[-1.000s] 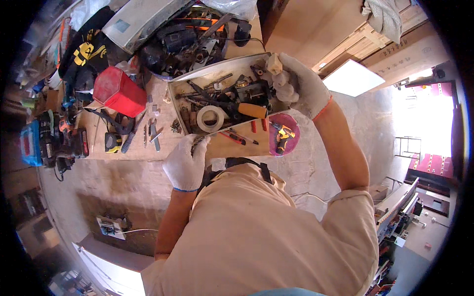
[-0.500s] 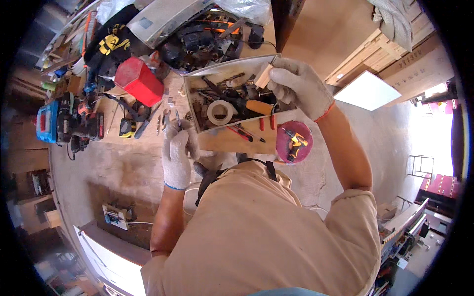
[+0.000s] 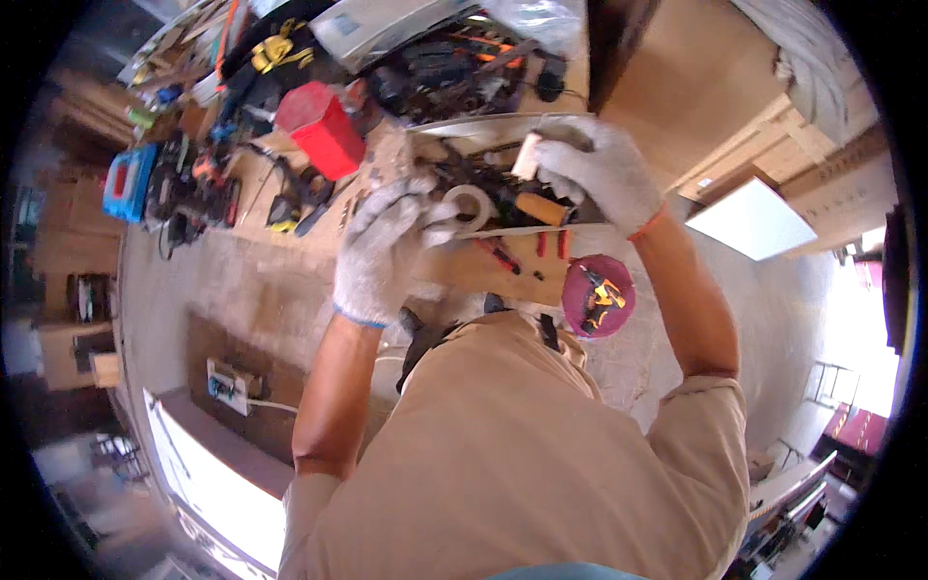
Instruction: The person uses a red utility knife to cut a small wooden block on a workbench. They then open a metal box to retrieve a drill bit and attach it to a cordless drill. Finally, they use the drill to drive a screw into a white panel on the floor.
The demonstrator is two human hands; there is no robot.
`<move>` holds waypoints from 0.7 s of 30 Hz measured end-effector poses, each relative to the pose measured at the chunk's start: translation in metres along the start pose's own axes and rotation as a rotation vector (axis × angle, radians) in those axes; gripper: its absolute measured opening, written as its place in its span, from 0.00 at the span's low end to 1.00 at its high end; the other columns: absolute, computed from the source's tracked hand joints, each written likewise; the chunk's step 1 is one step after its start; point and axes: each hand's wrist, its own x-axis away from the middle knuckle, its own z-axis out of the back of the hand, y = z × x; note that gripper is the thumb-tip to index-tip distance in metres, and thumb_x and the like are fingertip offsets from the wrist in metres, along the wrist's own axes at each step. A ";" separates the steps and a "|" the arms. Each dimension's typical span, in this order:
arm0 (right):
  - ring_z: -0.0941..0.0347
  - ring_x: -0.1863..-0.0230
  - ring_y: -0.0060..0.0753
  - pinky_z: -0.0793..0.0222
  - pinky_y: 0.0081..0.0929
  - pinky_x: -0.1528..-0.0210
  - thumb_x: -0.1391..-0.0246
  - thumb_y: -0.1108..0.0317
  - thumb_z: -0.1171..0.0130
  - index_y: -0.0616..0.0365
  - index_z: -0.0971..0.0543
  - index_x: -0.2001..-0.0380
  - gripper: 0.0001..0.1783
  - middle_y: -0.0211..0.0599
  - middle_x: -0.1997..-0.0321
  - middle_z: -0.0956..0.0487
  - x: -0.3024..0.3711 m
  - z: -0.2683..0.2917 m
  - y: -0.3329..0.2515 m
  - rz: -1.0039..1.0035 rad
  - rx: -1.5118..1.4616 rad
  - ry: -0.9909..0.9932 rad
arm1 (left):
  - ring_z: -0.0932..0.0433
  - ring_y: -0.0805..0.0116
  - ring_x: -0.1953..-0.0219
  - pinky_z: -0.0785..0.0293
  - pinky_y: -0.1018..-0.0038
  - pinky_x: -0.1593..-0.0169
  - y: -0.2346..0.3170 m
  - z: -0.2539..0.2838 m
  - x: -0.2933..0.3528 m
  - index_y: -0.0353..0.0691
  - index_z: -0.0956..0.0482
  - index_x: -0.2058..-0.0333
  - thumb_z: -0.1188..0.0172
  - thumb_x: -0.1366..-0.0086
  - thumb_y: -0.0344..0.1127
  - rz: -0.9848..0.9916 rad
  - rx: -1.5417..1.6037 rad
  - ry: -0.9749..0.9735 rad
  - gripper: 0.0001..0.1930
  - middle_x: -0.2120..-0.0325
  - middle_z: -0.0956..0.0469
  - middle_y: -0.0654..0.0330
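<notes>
Both hands wear pale knit work gloves. Between the thumb and fingers of my right hand (image 3: 607,176), a small wooden block (image 3: 526,158) is gripped above the right part of a shallow tool tray (image 3: 435,127). My left hand (image 3: 379,253) hovers at the tray's left front corner, fingers bent and apart, beside a roll of white tape (image 3: 469,210); blur hides whether it touches the tray. Inside the tray lie an orange-handled tool (image 3: 543,210) and a jumble of dark hand tools. Red-handled pliers (image 3: 499,255) rest on the bench just in front.
A red hexagonal container (image 3: 321,130) and a tape measure (image 3: 284,214) stand left of the tray. Behind is a heap of dark tools (image 3: 445,82). A maroon round stool (image 3: 619,290) bears a yellow-black tool at the right. Power tools and a blue case (image 3: 129,184) crowd the far left.
My left hand has moved up and right, from the bench beside the tray to its left corner near the tape. My right hand still holds the wooden block. The whole view has shifted.
</notes>
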 end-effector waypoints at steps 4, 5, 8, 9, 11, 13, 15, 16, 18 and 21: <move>0.28 0.74 0.13 0.34 0.17 0.74 0.32 0.58 0.33 0.67 0.16 0.45 0.23 0.28 0.69 0.18 -0.004 -0.005 -0.001 -0.006 -0.011 0.052 | 0.15 0.49 0.45 0.18 0.56 0.42 -0.001 -0.004 -0.005 0.35 0.21 0.39 0.39 0.23 0.32 -0.008 0.024 -0.035 0.17 0.50 0.16 0.55; 0.30 0.75 0.13 0.36 0.17 0.74 0.31 0.58 0.35 0.67 0.16 0.45 0.22 0.26 0.71 0.20 -0.005 -0.006 -0.001 -0.013 -0.011 0.050 | 0.15 0.49 0.45 0.18 0.56 0.41 0.000 -0.005 -0.006 0.35 0.21 0.38 0.39 0.22 0.32 0.009 0.020 -0.051 0.18 0.49 0.16 0.54; 0.33 0.77 0.13 0.40 0.17 0.74 0.29 0.60 0.38 0.65 0.16 0.49 0.18 0.22 0.75 0.24 -0.008 -0.006 0.000 -0.045 0.018 0.074 | 0.15 0.49 0.45 0.17 0.56 0.41 0.001 -0.005 -0.010 0.33 0.23 0.36 0.39 0.22 0.32 0.031 0.045 -0.101 0.20 0.49 0.16 0.51; 0.33 0.77 0.13 0.40 0.17 0.74 0.29 0.59 0.38 0.64 0.17 0.50 0.18 0.22 0.75 0.24 -0.008 -0.006 0.001 -0.024 -0.014 0.056 | 0.15 0.49 0.45 0.16 0.56 0.41 0.001 -0.005 -0.011 0.32 0.24 0.35 0.39 0.22 0.32 0.033 0.059 -0.117 0.21 0.49 0.16 0.50; 0.33 0.76 0.12 0.41 0.17 0.74 0.29 0.57 0.38 0.64 0.17 0.51 0.18 0.22 0.75 0.24 -0.008 -0.004 0.004 -0.016 -0.050 0.063 | 0.14 0.50 0.46 0.16 0.56 0.42 0.000 -0.007 -0.013 0.31 0.23 0.36 0.39 0.22 0.32 0.027 0.030 -0.055 0.20 0.50 0.16 0.50; 0.33 0.76 0.13 0.42 0.17 0.75 0.28 0.55 0.38 0.62 0.17 0.52 0.19 0.22 0.74 0.24 -0.009 -0.002 0.008 -0.014 -0.086 0.042 | 0.14 0.51 0.47 0.15 0.57 0.43 0.000 -0.011 -0.015 0.30 0.22 0.37 0.39 0.22 0.32 0.015 -0.058 -0.005 0.19 0.51 0.15 0.49; 0.32 0.76 0.13 0.41 0.18 0.75 0.28 0.53 0.39 0.61 0.17 0.55 0.19 0.23 0.73 0.24 -0.010 0.003 0.012 -0.024 -0.156 0.003 | 0.14 0.52 0.48 0.14 0.58 0.45 0.003 -0.016 -0.020 0.30 0.21 0.38 0.39 0.22 0.33 0.019 -0.207 0.047 0.19 0.51 0.15 0.49; 0.31 0.76 0.14 0.40 0.18 0.76 0.28 0.51 0.39 0.60 0.16 0.58 0.20 0.24 0.74 0.23 -0.013 0.004 0.014 -0.036 -0.213 -0.033 | 0.12 0.57 0.52 0.13 0.63 0.49 0.006 -0.018 -0.023 0.29 0.20 0.40 0.38 0.23 0.34 0.033 -0.360 0.105 0.19 0.56 0.13 0.51; 0.32 0.77 0.15 0.41 0.19 0.77 0.27 0.48 0.39 0.58 0.18 0.63 0.22 0.24 0.74 0.23 -0.015 0.006 0.017 -0.071 -0.282 -0.055 | 0.12 0.61 0.55 0.14 0.66 0.51 0.013 -0.025 -0.029 0.30 0.18 0.42 0.37 0.24 0.36 0.098 -0.653 0.124 0.18 0.59 0.13 0.54; 0.33 0.78 0.16 0.42 0.20 0.77 0.27 0.48 0.40 0.58 0.18 0.64 0.22 0.25 0.74 0.23 -0.019 0.007 0.021 -0.083 -0.313 -0.067 | 0.11 0.66 0.59 0.16 0.69 0.54 0.018 -0.033 -0.041 0.31 0.14 0.46 0.34 0.27 0.41 0.086 -1.093 0.103 0.19 0.66 0.12 0.55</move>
